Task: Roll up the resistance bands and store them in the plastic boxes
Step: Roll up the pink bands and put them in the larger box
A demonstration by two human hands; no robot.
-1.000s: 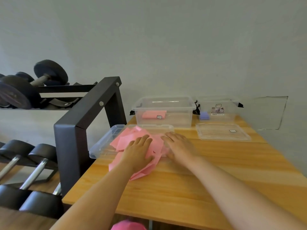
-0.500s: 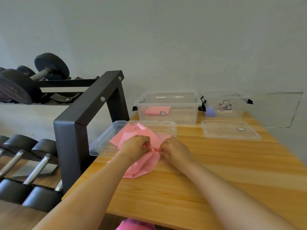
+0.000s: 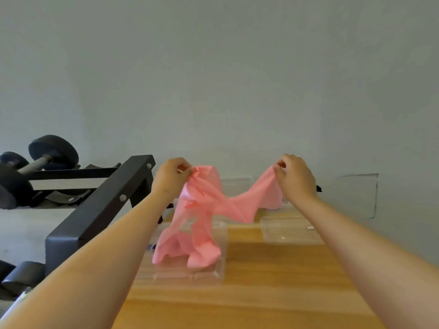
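The pink resistance band (image 3: pixel 206 210) was held up above the wooden table (image 3: pixel 273 293), one end pinched in the curled fingers of the left hand (image 3: pixel 172 178) and the other in those of the right hand (image 3: pixel 294 178), the hands being kept well apart. Its middle was seen sagging between them, and a crumpled length was left hanging from the left hand over a clear plastic lid (image 3: pixel 221 269) on the table; whether it touched the lid could not be told.
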